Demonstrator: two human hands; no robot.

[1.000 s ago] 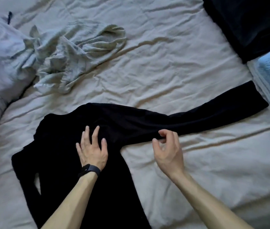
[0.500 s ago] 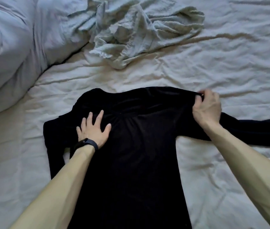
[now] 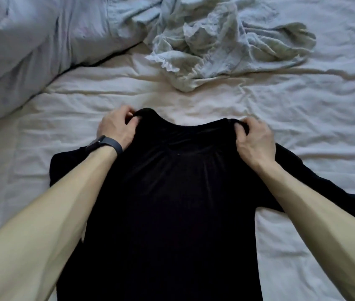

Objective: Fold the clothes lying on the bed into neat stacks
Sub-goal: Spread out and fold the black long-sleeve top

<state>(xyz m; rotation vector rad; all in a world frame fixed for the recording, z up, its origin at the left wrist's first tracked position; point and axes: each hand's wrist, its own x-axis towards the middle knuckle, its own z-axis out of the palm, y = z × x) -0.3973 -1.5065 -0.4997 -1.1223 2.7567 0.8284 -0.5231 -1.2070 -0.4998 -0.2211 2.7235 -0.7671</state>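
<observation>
A black long-sleeved garment [image 3: 172, 203] lies spread on the white bed sheet [image 3: 302, 131], its neckline toward the far side. My left hand [image 3: 115, 129], with a dark watch on the wrist, pinches the garment's left shoulder. My right hand [image 3: 254, 142] grips the right shoulder, fingers curled into the cloth. One sleeve runs off to the right under my right forearm; the other is bunched under my left forearm. A crumpled pale green-grey garment [image 3: 226, 44] lies beyond the black one.
A pale blue-grey pillow or duvet [image 3: 31, 51] is heaped at the far left. Wrinkled sheet lies bare between the two garments and on both sides of the black one.
My left hand lifted off the chest of the black garment and took hold of its left shoulder. My right hand kept its hold at the right shoulder. The view shifted closer over the garment.
</observation>
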